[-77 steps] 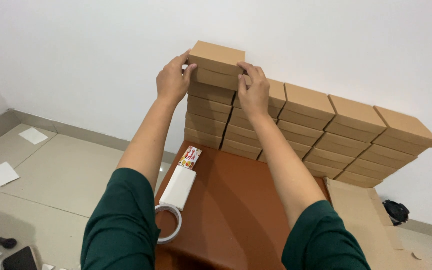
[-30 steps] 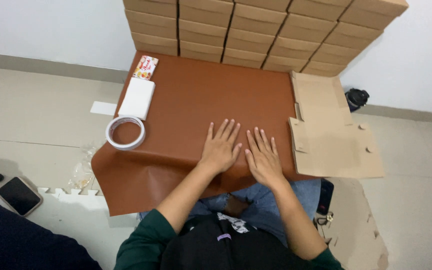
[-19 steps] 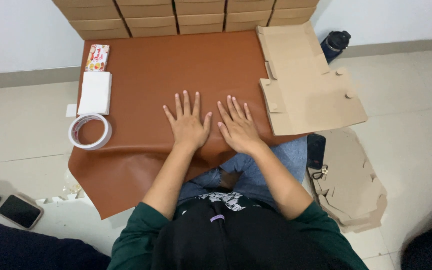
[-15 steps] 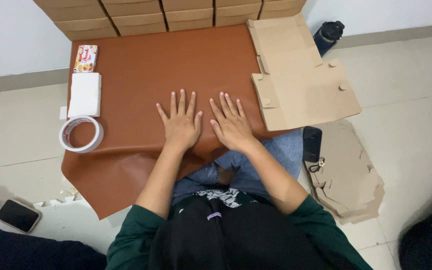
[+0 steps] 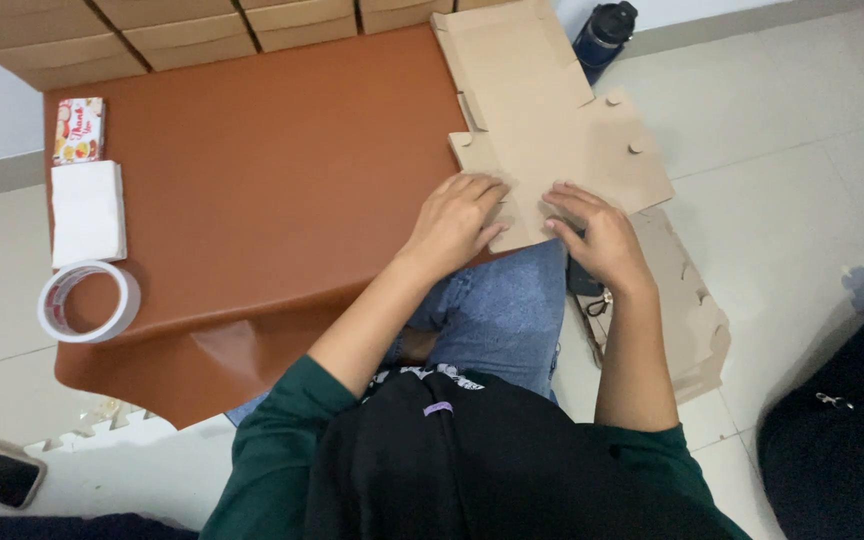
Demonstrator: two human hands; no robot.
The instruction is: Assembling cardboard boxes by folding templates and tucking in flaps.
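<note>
Here both hands, left hand (image 5: 452, 222) and right hand (image 5: 597, 235), rest fingers-down on the flat cardboard blank (image 5: 552, 130) (unfolded, at the brown surface's (image 5: 272, 190) right edge); folding needs a firmer grip.

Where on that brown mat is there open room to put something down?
The widest bare patch of the brown leatherette mat lies between the white paper pad and the flat cardboard box blank. The left edge is crowded: small printed packet, pad, roll of clear tape. Left hand and right hand occupy the blank.
</note>
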